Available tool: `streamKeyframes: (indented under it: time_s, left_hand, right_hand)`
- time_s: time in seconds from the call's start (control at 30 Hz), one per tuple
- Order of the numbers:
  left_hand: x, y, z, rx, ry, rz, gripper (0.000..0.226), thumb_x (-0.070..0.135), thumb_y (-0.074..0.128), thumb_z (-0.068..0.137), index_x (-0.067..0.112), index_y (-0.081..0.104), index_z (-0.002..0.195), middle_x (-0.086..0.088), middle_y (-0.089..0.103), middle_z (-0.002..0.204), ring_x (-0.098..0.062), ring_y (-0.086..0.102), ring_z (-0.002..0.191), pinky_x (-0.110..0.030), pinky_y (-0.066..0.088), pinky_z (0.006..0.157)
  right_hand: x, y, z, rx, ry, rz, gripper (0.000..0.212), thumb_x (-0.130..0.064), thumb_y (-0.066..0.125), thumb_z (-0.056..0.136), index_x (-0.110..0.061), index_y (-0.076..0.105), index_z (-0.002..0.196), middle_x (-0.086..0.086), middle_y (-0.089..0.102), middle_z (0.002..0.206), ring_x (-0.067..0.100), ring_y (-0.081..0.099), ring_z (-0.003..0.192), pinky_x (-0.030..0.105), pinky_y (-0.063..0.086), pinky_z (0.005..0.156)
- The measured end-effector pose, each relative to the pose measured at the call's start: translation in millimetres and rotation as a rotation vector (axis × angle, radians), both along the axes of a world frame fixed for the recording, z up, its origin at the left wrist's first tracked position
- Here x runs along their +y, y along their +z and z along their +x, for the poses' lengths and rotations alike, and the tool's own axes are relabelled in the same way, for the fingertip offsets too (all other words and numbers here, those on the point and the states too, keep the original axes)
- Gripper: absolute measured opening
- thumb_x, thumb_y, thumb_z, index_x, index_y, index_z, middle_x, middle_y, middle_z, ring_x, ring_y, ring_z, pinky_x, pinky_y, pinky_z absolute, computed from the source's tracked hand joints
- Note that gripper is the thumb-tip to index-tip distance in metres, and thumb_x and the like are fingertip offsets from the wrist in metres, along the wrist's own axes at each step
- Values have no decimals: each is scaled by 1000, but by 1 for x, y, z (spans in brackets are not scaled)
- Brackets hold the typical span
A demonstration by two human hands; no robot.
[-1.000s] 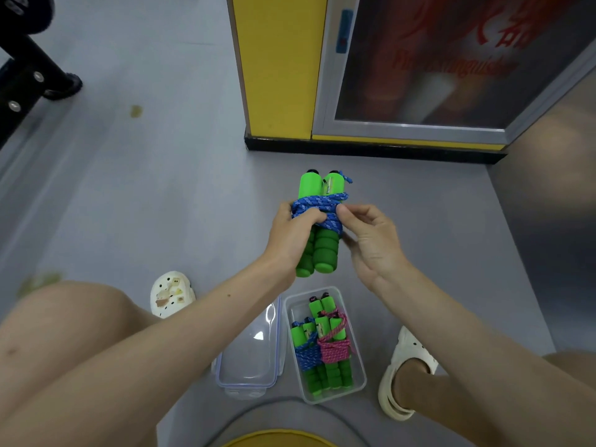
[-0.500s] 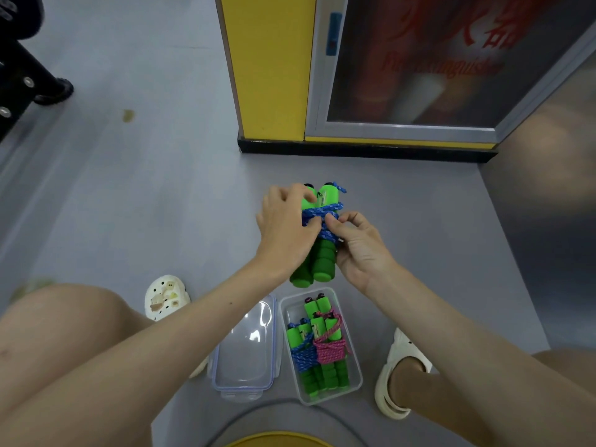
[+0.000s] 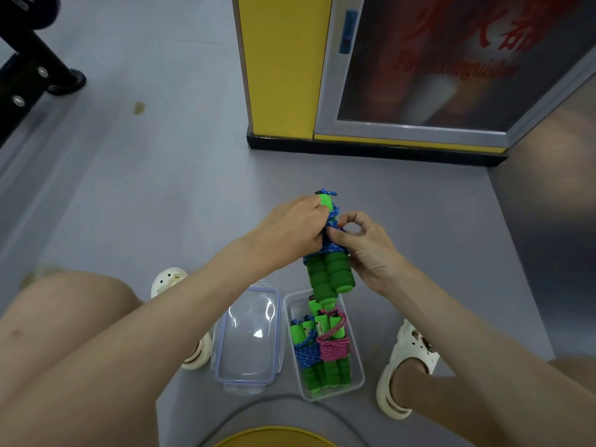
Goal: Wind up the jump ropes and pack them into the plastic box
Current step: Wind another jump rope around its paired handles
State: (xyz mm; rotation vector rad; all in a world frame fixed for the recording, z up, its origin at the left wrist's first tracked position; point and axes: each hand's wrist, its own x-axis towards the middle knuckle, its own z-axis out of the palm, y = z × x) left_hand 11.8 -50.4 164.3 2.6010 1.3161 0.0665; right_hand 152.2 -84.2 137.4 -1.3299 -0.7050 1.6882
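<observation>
L hand (image 3: 293, 230) now grips rope (image 3: 329, 275) top, R hand (image 3: 371, 253) pinches cord (image 3: 332, 219); bundle lower, nr box (image 3: 332, 392): tie-off prob. ending.

a smooth grey floor (image 3: 154, 195) lies under everything. beyond the left hand (image 3: 290, 229) rises a yellow pillar (image 3: 280, 66) with a black base (image 3: 354, 150); beyond the right hand (image 3: 371, 253), a metal-framed glass door (image 3: 451, 75) with red lettering.

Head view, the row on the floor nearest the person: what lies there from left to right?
Left to right: white clog on the left foot → clear lid → plastic box, holding a blue-wound jump rope then a pink-wound jump rope → white clog on the right foot.
</observation>
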Motion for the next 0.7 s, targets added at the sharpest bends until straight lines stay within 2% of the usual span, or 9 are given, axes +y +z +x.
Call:
streamKeyframes:
  time_s: [0.1,0.2,0.3,0.4,0.53,0.7]
  left_hand:
    - [1,4,-5,-67,43,-110,9,13,54,87,8,47,86,-5,44,91,-19,44,80,-27,32,62]
    - [2,3,-10,-163,103,-197,12,13,62,82,2,58,86,-8,54,86,-28,55,79,-33,41,65]
    - [1,-1,-13,-186,130,-252,11,13,64,83,4,60,88,-11,63,86,-24,57,76,-36,49,69]
    - [0,-2,-14,-224,120,-276,12,10,64,83,5,60,93,-4,60,82,-19,54,74,-31,50,68]
    - [1,-5,-14,-264,99,-300,13,5,62,81,6,60,94,-1,57,77,-17,53,71,-28,49,65]
    - [3,-10,-16,-268,115,-342,12,5,63,82,9,60,92,4,54,75,-13,52,70,-20,45,61]
  right_hand:
    - [2,4,1,14,46,9,18,0,64,84,-13,52,82,13,70,79,24,67,66,29,55,52]
    - [2,4,2,23,99,17,16,0,64,84,-13,54,83,14,70,79,24,68,65,29,55,52]
    - [2,0,4,24,149,8,16,0,64,84,-13,53,84,17,70,84,27,68,70,32,56,55]
    - [2,-3,8,11,206,-3,17,-3,66,80,-13,53,83,16,71,87,29,67,77,36,56,63]
    - [3,-3,11,5,247,1,21,-9,71,69,-13,54,81,15,71,88,28,68,79,34,57,62]
    - [3,-5,13,-33,272,13,17,-6,69,75,-12,55,82,18,69,95,28,68,81,31,57,59]
